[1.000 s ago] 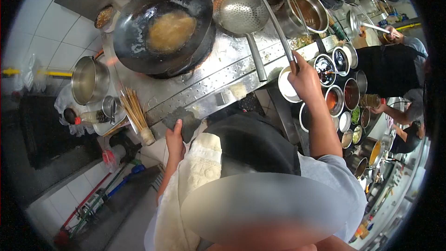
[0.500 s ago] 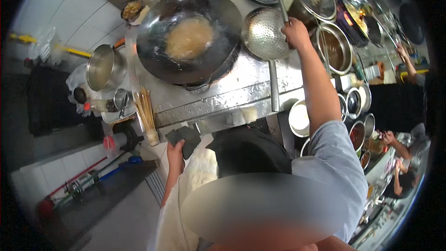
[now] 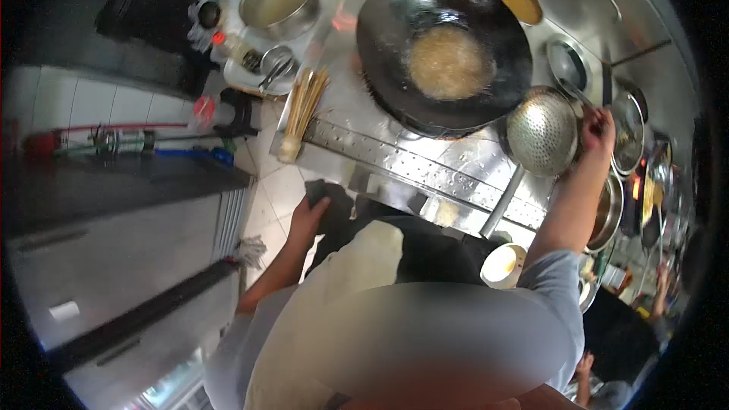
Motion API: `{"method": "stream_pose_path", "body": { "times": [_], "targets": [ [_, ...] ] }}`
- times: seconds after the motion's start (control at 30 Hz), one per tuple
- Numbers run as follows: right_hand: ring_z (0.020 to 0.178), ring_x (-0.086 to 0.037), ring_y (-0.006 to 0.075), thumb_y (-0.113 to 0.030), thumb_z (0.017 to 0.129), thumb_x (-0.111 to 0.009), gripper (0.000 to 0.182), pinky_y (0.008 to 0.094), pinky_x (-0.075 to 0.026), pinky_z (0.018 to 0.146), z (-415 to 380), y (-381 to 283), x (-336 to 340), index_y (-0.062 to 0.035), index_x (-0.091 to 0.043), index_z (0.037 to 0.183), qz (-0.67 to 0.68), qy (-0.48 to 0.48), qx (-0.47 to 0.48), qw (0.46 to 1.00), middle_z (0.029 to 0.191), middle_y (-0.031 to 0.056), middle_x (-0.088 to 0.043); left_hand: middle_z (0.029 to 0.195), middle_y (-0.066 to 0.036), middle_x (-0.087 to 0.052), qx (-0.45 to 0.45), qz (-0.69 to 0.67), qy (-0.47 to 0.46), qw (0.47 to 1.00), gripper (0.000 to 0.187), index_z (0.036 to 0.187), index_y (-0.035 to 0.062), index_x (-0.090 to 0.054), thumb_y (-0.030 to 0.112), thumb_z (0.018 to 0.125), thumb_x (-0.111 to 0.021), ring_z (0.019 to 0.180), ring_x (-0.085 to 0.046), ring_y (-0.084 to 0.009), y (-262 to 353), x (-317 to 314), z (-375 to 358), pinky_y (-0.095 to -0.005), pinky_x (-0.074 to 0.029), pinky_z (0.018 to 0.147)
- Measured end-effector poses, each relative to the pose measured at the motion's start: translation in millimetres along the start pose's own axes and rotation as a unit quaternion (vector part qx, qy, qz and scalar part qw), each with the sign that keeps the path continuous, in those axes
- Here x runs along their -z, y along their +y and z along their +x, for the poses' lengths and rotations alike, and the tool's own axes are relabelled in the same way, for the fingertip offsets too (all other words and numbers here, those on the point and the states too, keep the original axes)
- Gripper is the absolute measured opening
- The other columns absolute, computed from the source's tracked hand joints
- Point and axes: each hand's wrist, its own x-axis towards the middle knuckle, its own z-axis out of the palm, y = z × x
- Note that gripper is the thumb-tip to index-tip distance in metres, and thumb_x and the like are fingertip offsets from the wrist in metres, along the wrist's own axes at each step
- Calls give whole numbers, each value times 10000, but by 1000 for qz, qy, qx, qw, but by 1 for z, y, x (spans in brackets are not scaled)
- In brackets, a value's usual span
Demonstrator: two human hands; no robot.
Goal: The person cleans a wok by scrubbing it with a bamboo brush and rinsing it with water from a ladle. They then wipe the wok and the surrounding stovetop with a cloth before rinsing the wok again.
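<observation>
One broad steel stove top (image 3: 474, 159) carries the work, with a wok (image 3: 380, 38) of brown liquid (image 3: 449, 62) towards its back edge. Beside the wok lies a strainer (image 3: 541, 130), its handle pointing to the front edge. The right hand (image 3: 598, 129) has shifted from near that edge to beside the strainer's far rim, fingers wrapped round the handle of a ladle (image 3: 579, 94). The ladle now reaches the shallow dish (image 3: 566, 49) near the back edge, so I judge it is being used there, leaving the wok untended; contact is unclear. Beyond the front edge, the left hand (image 3: 306, 220) still pinches a dark cloth (image 3: 334, 201).
</observation>
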Motion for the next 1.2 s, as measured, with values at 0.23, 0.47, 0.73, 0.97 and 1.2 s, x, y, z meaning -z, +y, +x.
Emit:
{"method": "stream_pose_path", "body": {
  "times": [0.23,0.47,0.73,0.97,1.2],
  "targets": [
    [629,-505,72,-171,923,-533,328,174,-414,486,-87,-26,-50,100,-544,1107,-75,-29,-79,994,857,67,-600,1120,-106,-629,13,-32,-111,993,452,1258,-7,-529,282,922,-623,988,-605,-184,57,-45,17,-333,-484,877],
    [498,-419,62,-236,878,-604,260,191,-333,391,-208,16,-116,-44,-574,1051,-180,70,30,981,837,3,-598,1152,-114,-630,-37,-124,-227,965,431,1227,-33,-548,307,962,-563,1036,-613,-207,89,-101,35,-333,-468,931],
    [412,-380,101,-215,827,-565,396,203,-359,353,-343,70,-161,65,-502,1101,-318,22,27,947,813,108,-534,1081,-117,-653,45,-275,-275,920,323,1149,-10,-577,260,976,-549,971,-631,-192,98,-171,78,-317,-494,861],
    [442,-470,94,-167,726,-664,702,218,-416,392,-401,114,-161,105,-424,1326,-458,43,-17,888,707,39,-529,1082,-107,-652,80,-276,-316,904,312,1167,-12,-559,173,924,-622,963,-648,-223,88,-134,72,-346,-529,842],
    [847,-633,359,37,755,-553,667,414,-505,774,-353,182,-112,-71,-423,1401,-831,13,169,530,1038,217,-624,1104,-97,-640,43,-225,-196,953,331,1191,4,-567,170,913,-633,1018,-622,-223,61,-40,29,-355,-506,890]
  ]
}}
